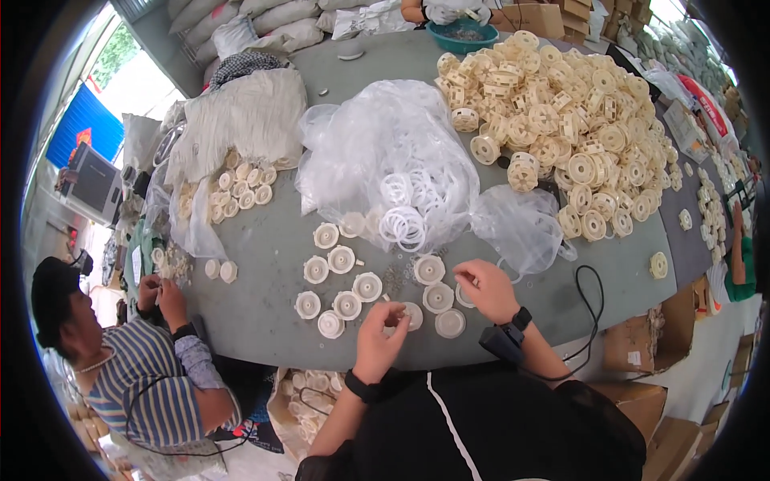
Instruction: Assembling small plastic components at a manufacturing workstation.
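Across most of the view, w/ 12 o'clock straight ahead of the hands, a grey table (265,301) is stretching out. At 1 o'clock a big pile of cream wheels (553,112) is sitting on it. At approx. 9 a co-worker in a striped top (152,377) is working by the table edge. Near 12 a clear plastic bag (377,120) is slumping, & beyond it a teal bowl (461,46) is standing at the far edge.

L hand (381,343) is curling, fingers & thumb close together, just beside a white disc (413,316); can't tell if it's gripping anything. R hand (488,293) is bending its fingers in narrow, partly covering another disc (463,297); can't tell re: hold. More discs (346,305) are lying flat at approx. 10, w/ others between the hands. White rings (403,226) are bunching at the bag's near side. Tiny bits (391,264), too blurred to ID, are dotting the table nr 11.
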Motion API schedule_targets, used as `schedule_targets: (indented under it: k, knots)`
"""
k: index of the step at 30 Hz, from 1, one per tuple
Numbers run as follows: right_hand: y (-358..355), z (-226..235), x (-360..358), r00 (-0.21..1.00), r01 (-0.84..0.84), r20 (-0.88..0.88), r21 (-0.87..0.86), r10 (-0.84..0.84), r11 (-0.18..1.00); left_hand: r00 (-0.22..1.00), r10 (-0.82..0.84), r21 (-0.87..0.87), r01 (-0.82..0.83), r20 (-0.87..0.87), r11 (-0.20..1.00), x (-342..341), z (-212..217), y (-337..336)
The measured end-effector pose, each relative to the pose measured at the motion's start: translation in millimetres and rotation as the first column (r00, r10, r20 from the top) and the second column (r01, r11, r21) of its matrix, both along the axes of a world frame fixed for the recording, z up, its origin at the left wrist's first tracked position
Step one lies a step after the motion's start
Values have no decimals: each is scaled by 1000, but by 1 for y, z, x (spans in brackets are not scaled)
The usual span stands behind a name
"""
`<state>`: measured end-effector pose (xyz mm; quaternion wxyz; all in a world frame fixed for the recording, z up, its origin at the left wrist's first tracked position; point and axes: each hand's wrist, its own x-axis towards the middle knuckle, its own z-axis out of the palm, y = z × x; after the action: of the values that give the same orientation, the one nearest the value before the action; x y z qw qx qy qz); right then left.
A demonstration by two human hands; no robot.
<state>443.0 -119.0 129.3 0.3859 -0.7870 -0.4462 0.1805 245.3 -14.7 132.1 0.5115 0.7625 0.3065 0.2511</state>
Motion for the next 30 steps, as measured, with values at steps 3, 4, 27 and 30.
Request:
schedule_targets:
  k: [3, 4, 27, 30]
  knots:
    - [11, -7, 6, 980, 35, 191, 128, -59, 991, 998, 43, 62, -40, -40, 997, -6, 5, -1]
    - [12, -5, 6, 979, 31, 194, 127, -55, 991, 996, 84, 62, -81, -35, 995, -12, 3, -6]
    - [184, -26, -62, 782, -351, 377, -392, 496, 850, 994, 94, 115, -99, 54, 988, -75, -33, 2]
    - [188, -34, -63, 785, -344, 380, -389, 490, 854, 996, 84, 124, -85, 15, 989, -76, -33, 5]
